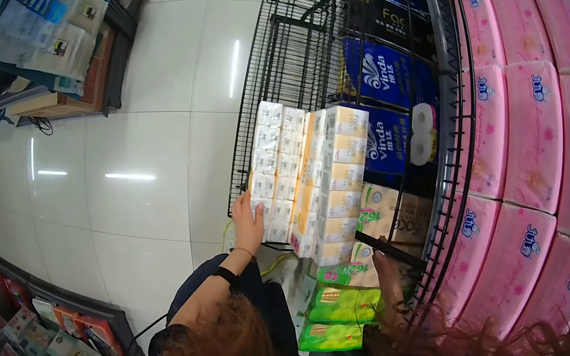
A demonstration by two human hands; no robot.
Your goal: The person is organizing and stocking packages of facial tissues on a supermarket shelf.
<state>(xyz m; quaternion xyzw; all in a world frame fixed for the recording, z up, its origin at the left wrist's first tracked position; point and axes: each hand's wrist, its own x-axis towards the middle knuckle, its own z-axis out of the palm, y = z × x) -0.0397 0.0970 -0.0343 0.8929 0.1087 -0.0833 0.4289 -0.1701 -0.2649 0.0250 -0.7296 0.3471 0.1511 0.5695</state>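
tissue packs [308,178] are stacked at the near end of the wire rack [288,44], left hand [249,222] on them, fingers slightly spread. right hand [385,261] is by the rack's near end, can't tell its grip. shiny tiled floor [137,158] left of the rack, pink packs [515,229] right of it

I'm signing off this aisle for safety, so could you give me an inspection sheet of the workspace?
Surface: black wire rack, open mesh; no damage seen.
Job's things: white-and-yellow tissue block, stacked in rows.
Clutter: blue packs, white rolls and green packs crowd around the block.
Grip: left hand lies against the block; right hand at a black bar, hold unclear.
Cables: dark cord loops beside the display at upper left.
Surroundings: pink packs stacked at right; pale tiled floor, spills: nothing seen.
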